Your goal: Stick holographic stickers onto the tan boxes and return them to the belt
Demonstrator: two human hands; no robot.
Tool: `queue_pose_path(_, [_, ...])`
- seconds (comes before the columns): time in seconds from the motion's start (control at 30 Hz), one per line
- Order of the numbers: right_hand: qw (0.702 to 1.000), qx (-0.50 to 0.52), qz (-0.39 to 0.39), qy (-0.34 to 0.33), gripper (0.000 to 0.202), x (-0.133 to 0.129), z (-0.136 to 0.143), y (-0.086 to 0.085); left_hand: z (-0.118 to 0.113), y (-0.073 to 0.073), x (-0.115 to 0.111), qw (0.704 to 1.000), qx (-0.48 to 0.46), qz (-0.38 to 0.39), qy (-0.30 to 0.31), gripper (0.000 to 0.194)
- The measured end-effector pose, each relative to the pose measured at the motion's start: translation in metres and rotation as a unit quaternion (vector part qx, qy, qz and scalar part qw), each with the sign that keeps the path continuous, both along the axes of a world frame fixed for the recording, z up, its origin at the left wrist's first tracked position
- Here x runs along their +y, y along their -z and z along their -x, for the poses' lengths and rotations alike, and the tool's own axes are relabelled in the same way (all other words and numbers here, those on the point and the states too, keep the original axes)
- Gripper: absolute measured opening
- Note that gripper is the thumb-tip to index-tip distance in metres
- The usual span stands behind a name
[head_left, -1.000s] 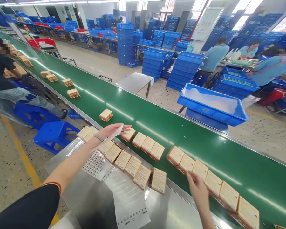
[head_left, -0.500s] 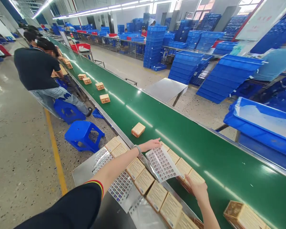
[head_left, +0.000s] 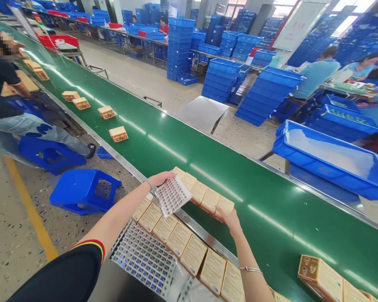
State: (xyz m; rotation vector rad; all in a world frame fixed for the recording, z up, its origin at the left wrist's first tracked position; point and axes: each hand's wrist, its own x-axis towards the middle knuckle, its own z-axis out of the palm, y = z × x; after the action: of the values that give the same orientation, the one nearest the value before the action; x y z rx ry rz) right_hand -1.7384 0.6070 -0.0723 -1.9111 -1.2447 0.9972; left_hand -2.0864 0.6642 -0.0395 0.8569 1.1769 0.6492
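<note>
A row of several tan and brown boxes (head_left: 199,192) is held between my hands over the green conveyor belt. My left hand (head_left: 162,178) is closed at the row's far left end and also grips a sheet of small printed stickers (head_left: 173,196), which hangs over the metal rail. At the right end, the fingers of my right hand (head_left: 227,217) press against the last box. Below the rail, another row of boxes (head_left: 179,237) lies beside more sticker sheets (head_left: 145,258) on the metal table.
The green belt (head_left: 271,188) carries separate boxes (head_left: 119,134) farther up and a box group (head_left: 324,277) at lower right. Blue stools (head_left: 78,188) stand at left, near a person in dark clothes (head_left: 0,84). Blue crates (head_left: 267,94) are stacked across the belt.
The view has turned right. Both hands, the held row and the sticker sheet appear farther left. One lone box near my left hand no longer shows separately.
</note>
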Motion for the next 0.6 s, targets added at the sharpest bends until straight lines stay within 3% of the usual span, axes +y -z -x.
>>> queue_pose_path(0.1, [1.0,0.01,0.011,0.023,0.061,-0.006,0.004,-0.011,-0.024,0.005,-0.001,1.0,0.006,-0.017,0.004,0.025])
queue_pose_path(0.17, [0.999,0.012,0.021,0.046,0.057,-0.013,0.003,-0.019,-0.032,0.0,-0.003,1.0,0.006,-0.029,-0.001,0.024])
queue_pose_path(0.27, [0.995,-0.001,0.027,0.097,0.065,-0.028,-0.003,-0.039,-0.036,-0.017,-0.011,0.998,0.0,-0.055,-0.018,0.019])
queue_pose_path(0.37, [0.988,-0.028,0.016,0.15,0.082,-0.06,-0.016,-0.074,-0.041,-0.044,-0.036,0.996,-0.009,-0.084,-0.034,0.022])
queue_pose_path(0.43, [0.981,-0.062,0.0,0.181,0.091,-0.1,-0.027,-0.104,-0.046,-0.063,-0.069,0.994,-0.017,-0.099,-0.035,0.023])
queue_pose_path(0.5, [0.975,-0.099,-0.017,0.199,0.095,-0.155,-0.039,-0.129,-0.054,-0.077,-0.118,0.993,-0.027,-0.107,-0.027,0.023])
queue_pose_path(0.6, [0.96,-0.134,0.049,0.242,0.094,-0.259,-0.058,-0.141,-0.075,-0.083,-0.211,0.998,-0.019,-0.051,-0.021,0.031])
